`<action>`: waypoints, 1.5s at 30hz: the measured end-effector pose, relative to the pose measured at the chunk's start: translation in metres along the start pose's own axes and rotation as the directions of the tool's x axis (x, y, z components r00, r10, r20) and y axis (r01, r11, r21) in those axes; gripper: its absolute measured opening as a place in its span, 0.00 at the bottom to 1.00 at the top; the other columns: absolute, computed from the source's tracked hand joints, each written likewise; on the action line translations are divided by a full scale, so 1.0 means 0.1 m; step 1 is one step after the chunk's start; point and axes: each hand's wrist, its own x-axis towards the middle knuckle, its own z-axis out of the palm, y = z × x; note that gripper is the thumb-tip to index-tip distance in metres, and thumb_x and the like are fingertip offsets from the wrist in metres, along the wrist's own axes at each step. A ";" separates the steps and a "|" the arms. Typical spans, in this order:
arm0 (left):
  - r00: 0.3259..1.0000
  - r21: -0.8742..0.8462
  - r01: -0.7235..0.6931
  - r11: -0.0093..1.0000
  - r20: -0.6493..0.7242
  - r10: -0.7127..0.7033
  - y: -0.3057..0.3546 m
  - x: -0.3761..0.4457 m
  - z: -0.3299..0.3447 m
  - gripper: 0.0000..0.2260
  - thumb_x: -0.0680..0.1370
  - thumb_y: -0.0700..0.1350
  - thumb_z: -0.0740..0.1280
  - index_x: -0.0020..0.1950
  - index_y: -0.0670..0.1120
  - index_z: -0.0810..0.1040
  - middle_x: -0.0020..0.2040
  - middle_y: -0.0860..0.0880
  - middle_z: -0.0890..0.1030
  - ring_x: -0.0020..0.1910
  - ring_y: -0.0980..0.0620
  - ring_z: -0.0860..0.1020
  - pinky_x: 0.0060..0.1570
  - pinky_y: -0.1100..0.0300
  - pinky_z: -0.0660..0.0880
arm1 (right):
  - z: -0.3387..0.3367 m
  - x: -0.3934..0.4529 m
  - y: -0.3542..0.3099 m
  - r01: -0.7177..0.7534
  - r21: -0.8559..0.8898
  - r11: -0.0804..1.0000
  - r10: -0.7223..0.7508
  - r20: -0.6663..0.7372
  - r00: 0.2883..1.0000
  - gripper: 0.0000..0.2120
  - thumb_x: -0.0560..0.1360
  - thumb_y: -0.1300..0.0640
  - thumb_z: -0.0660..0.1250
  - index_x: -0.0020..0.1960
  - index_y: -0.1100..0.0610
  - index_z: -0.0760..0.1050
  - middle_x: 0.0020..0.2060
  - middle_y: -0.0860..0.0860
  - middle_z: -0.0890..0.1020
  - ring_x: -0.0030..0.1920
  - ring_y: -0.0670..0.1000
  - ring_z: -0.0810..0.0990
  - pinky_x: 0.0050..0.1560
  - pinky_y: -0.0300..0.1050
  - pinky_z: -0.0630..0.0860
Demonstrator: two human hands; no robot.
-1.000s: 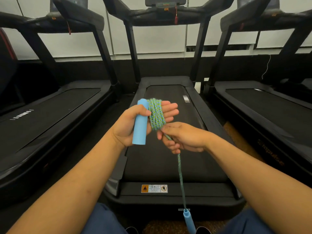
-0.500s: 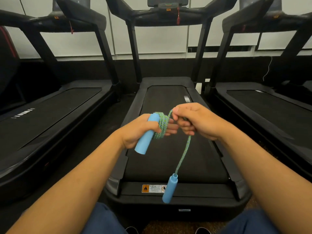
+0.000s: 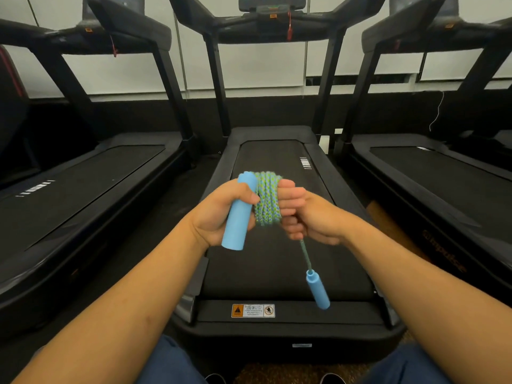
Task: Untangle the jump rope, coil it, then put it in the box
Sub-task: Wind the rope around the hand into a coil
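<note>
My left hand (image 3: 221, 209) grips one light-blue handle (image 3: 238, 212) of the jump rope, held nearly upright. The green-and-blue braided rope (image 3: 267, 199) is wound in several turns around the fingers of that hand. My right hand (image 3: 313, 217) is closed on the free end of the rope just right of the coil. A short length of rope hangs below my right fist to the second blue handle (image 3: 318, 289), which dangles in the air above the treadmill belt. No box is in view.
A black treadmill (image 3: 277, 273) lies straight ahead under my hands, with a warning sticker (image 3: 253, 310) on its rear edge. More treadmills stand to the left (image 3: 69, 195) and right (image 3: 443, 184). My knees show at the bottom edge.
My right hand has come down and around the coil, laying on another turn. The free length has grown shorter and the dangling handle has risen and swung to the right.
</note>
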 end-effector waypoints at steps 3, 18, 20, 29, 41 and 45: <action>0.990 -0.179 -0.092 0.979 0.085 0.108 0.06 0.01 -0.01 0.30 0.67 0.37 0.69 0.70 0.33 0.74 0.71 0.32 0.73 0.70 0.37 0.74 0.69 0.46 0.72 | 0.04 -0.02 0.01 -0.093 -0.012 0.996 0.094 0.081 0.992 0.14 0.86 0.54 0.54 0.45 0.56 0.72 0.29 0.50 0.64 0.27 0.47 0.59 0.29 0.40 0.62; 0.978 0.408 -0.020 0.913 -0.182 0.103 -0.04 0.04 -0.10 0.18 0.69 0.36 0.63 0.58 0.40 0.80 0.50 0.49 0.87 0.51 0.54 0.84 0.53 0.58 0.77 | -0.01 -0.20 -0.38 -0.015 -0.195 0.981 0.040 0.125 0.991 0.14 0.84 0.53 0.59 0.44 0.57 0.76 0.28 0.51 0.66 0.25 0.48 0.61 0.26 0.42 0.63; 0.993 0.465 0.009 0.885 -0.105 0.045 -0.06 0.03 -0.01 0.15 0.70 0.35 0.62 0.54 0.40 0.81 0.47 0.48 0.87 0.47 0.53 0.84 0.50 0.60 0.78 | -0.06 -0.19 -0.40 0.029 -0.210 0.977 -0.013 0.078 0.997 0.15 0.84 0.54 0.59 0.42 0.57 0.76 0.27 0.51 0.66 0.25 0.48 0.62 0.26 0.42 0.64; 0.972 0.146 0.051 0.988 0.221 -0.083 -0.04 0.00 0.10 0.19 0.70 0.35 0.62 0.60 0.32 0.78 0.53 0.33 0.83 0.51 0.38 0.83 0.59 0.48 0.79 | -0.20 -0.09 -0.30 0.225 -0.098 0.969 -0.236 -0.123 0.964 0.14 0.76 0.51 0.69 0.33 0.53 0.79 0.26 0.51 0.69 0.26 0.48 0.67 0.30 0.39 0.70; 0.972 -0.340 -0.049 0.939 0.200 0.124 -0.04 0.04 0.16 0.15 0.66 0.43 0.73 0.50 0.37 0.83 0.39 0.45 0.84 0.37 0.50 0.82 0.49 0.56 0.80 | 0.38 0.05 -0.10 0.153 0.428 0.891 -0.110 -0.124 0.986 0.16 0.86 0.52 0.55 0.49 0.61 0.75 0.34 0.51 0.77 0.29 0.46 0.76 0.30 0.39 0.74; 0.970 -0.347 -0.204 0.915 0.051 0.236 0.00 0.05 0.12 0.17 0.69 0.41 0.68 0.56 0.37 0.81 0.51 0.43 0.84 0.50 0.47 0.83 0.58 0.53 0.79 | 0.41 0.03 -0.04 0.066 0.388 0.919 -0.005 -0.155 0.988 0.11 0.84 0.54 0.58 0.56 0.59 0.77 0.40 0.54 0.78 0.32 0.50 0.76 0.29 0.44 0.75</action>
